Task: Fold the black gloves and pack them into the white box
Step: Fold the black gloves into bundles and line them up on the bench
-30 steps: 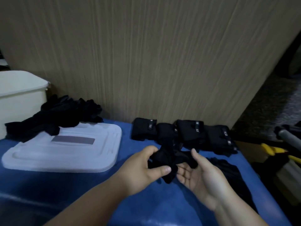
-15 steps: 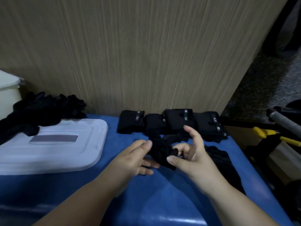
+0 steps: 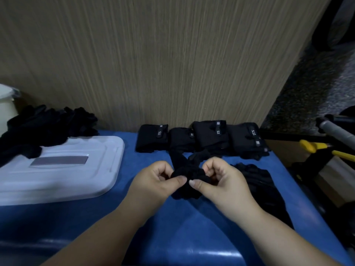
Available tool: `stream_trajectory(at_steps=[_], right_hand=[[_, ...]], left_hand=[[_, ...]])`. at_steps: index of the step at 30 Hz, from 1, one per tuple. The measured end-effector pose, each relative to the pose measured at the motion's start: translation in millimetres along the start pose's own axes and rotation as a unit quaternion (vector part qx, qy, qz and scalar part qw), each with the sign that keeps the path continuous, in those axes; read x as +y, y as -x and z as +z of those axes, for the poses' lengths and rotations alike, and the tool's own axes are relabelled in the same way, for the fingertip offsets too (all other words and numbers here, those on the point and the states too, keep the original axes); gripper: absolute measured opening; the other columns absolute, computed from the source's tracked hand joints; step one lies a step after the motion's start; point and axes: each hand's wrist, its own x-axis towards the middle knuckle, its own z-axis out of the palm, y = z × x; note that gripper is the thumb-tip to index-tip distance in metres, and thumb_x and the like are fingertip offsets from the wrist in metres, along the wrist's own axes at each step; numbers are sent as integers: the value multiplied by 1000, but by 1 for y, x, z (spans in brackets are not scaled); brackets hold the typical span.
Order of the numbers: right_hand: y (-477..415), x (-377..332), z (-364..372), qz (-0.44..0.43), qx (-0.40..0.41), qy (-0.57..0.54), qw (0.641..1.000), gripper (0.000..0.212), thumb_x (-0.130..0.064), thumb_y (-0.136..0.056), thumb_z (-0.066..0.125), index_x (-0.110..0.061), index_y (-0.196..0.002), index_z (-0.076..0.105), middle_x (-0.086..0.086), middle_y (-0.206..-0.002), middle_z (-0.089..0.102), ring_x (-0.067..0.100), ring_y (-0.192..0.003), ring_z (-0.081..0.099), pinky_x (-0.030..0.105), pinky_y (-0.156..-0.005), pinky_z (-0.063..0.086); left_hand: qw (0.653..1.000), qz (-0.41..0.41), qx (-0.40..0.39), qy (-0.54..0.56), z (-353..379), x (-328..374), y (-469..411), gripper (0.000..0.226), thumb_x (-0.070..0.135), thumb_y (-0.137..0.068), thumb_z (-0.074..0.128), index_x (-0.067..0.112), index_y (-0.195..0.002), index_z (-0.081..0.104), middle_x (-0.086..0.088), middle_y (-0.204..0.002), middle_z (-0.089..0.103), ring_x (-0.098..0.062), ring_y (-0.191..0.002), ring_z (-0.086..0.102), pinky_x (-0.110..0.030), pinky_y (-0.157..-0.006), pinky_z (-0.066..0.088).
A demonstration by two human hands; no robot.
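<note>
Pinching a bunched black glove (image 3: 189,174) between them at centre frame, the left hand (image 3: 153,181) and right hand (image 3: 222,181) each curl thumb and fingers onto the fabric, thumb tips nearly meeting, just above the blue table (image 3: 182,227). Half a second earlier the left hand lay open with fingers extended while the right alone held the glove; both now grip it, which suggests the fold is being tightened rather than begun. The folded gloves (image 3: 211,137) sit in a row against the wooden panel (image 3: 172,64) just behind. Loose black fabric (image 3: 259,185) lies right of the hands, and an unfolded pile (image 3: 48,125) at upper left rests partly on the white lid (image 3: 63,169). Only a corner of the white box (image 3: 5,104) shows at the left edge, its contents unseen, so packing appears still ahead.
</note>
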Motion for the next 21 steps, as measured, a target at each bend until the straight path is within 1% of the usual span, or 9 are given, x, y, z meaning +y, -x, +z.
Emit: stream_trajectory(at_steps=[2, 5, 8, 10, 12, 15, 18, 19, 21], right_hand=[[2, -2, 3, -20, 3, 43, 999, 31, -19, -69, 80, -22, -68, 50, -12, -61, 47, 4, -59, 42, 24, -58, 40], [3, -3, 5, -43, 22, 121, 992, 33, -14, -73, 73, -21, -67, 41, -9, -54, 42, 5, -52, 37, 23, -52, 34], [2, -6, 5, -41, 40, 171, 984, 32, -11, -76, 66, -22, -69, 37, -5, -48, 36, 10, -50, 36, 23, -50, 30], [2, -7, 7, -32, 37, 188, 981, 29, -12, -79, 62, -23, -73, 36, -5, -48, 36, 12, -50, 38, 25, -50, 31], [4, -7, 9, -11, 18, 183, 983, 26, -12, -83, 57, -26, -78, 36, -3, -54, 43, 11, -50, 41, 28, -51, 34], [5, -8, 15, 12, -2, 141, 990, 22, -11, -89, 54, -26, -87, 39, -4, -58, 49, 8, -49, 45, 24, -50, 35], [4, -16, 19, 56, -7, 46, 997, 8, -15, -95, 52, -21, -96, 47, -3, -68, 61, 3, -51, 57, 14, -50, 40], [5, -18, 18, 71, -14, 17, 997, 4, -16, -96, 51, -19, -97, 49, -2, -72, 64, 2, -54, 59, 14, -50, 43], [6, -21, 17, 70, -37, 18, 997, 3, -19, -97, 50, -22, -97, 51, -3, -79, 66, 3, -66, 61, 19, -58, 47]], left_hand=[[999, 22, 27, -33, 2, 1, 1, 34, 22, -79, 74, 17, -57, 48, 7, -45, 41, -6, -42, 34, -16, -42, 29], [991, 69, 63, -93, 2, -2, 3, 36, 18, -80, 70, 10, -60, 42, 10, -43, 35, -6, -41, 31, -16, -41, 28], [980, 111, 89, -141, 2, -6, 7, 39, 14, -83, 65, 13, -60, 34, 3, -45, 33, -9, -43, 32, -21, -40, 28], [977, 120, 85, -157, 2, -8, 9, 36, 17, -84, 63, 16, -63, 33, -8, -50, 42, -13, -46, 45, -31, -45, 36], [978, 116, 79, -154, 1, -9, 11, 31, 20, -84, 61, 19, -66, 35, -10, -54, 48, -22, -57, 58, -37, -49, 41], [983, 126, 40, -125, 1, -4, 13, 30, 22, -85, 66, 22, -71, 39, -3, -52, 51, -14, -48, 45, -32, -49, 38], [991, 106, -40, -64, 1, 0, 16, 25, 22, -84, 70, 25, -89, 46, 6, -75, 68, -5, -68, 62, -22, -66, 49], [993, 99, -54, -47, 0, 0, 16, 26, 21, -83, 71, 26, -93, 48, 10, -79, 69, -3, -74, 64, -19, -70, 50], [994, 94, -53, -28, -2, -2, 15, 26, 16, -81, 73, 25, -92, 52, 12, -77, 68, -2, -73, 63, -15, -71, 49]])
